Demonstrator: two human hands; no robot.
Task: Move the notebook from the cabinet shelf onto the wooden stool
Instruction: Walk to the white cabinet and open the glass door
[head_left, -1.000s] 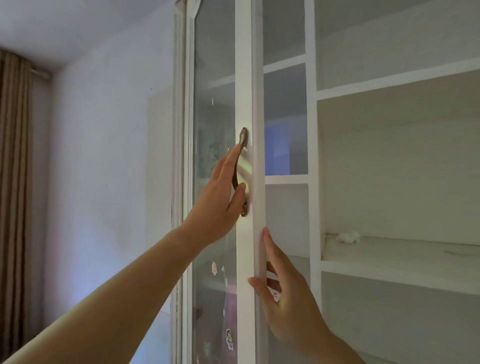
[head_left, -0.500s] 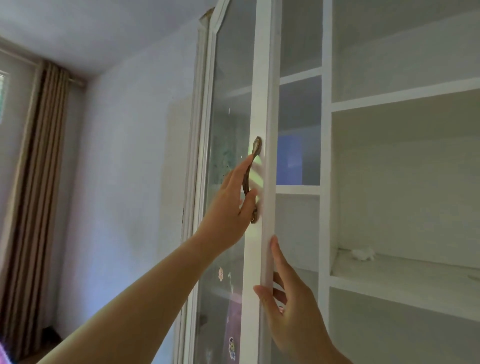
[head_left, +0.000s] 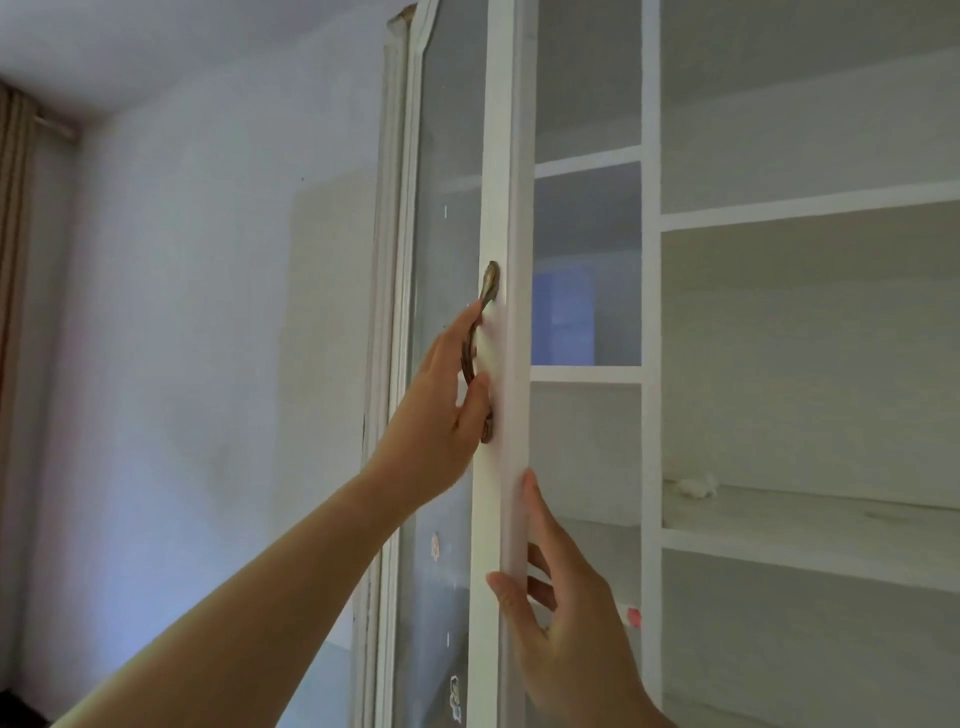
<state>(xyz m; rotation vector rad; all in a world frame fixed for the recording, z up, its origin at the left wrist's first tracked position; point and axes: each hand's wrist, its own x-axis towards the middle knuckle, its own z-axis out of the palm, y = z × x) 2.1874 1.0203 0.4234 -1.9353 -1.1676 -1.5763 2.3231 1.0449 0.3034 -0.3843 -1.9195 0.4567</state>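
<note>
The grip of the left hand (head_left: 441, 400) is closed on the brass handle (head_left: 490, 283) of the glass door (head_left: 501, 182): the fingers pass behind the handle and the thumb presses on its lower part. The right hand (head_left: 566, 623) grips the free edge of the same door lower down — thumb on the front of the white frame, index finger laid straight along the edge, the other fingers bent behind it. The door stands partly open in front of the white cabinet (head_left: 650, 260). In the narrow compartment just right of the door edge, a blue upright thing (head_left: 563, 317) stands on the shelf (head_left: 587, 373); it looks like the notebook, but it is too blurred to be sure. On the wide shelf further right lies a small white lump (head_left: 693, 486). Small stickers (head_left: 435, 545) are on the glass — and a brown curtain (head_left: 13, 234) hangs at the far left.
</note>
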